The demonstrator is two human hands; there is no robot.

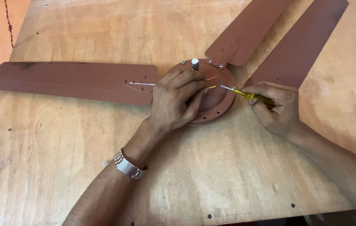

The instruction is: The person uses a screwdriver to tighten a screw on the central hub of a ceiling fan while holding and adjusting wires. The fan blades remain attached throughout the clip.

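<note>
On the wooden surface, the brown fan motor hub sits centre. The left hand rests curled on its nine o'clock side, gripping nothing visible. At three o'clock, the right hand is closed round a yellow screwdriver, tip at the hub's rim.
</note>
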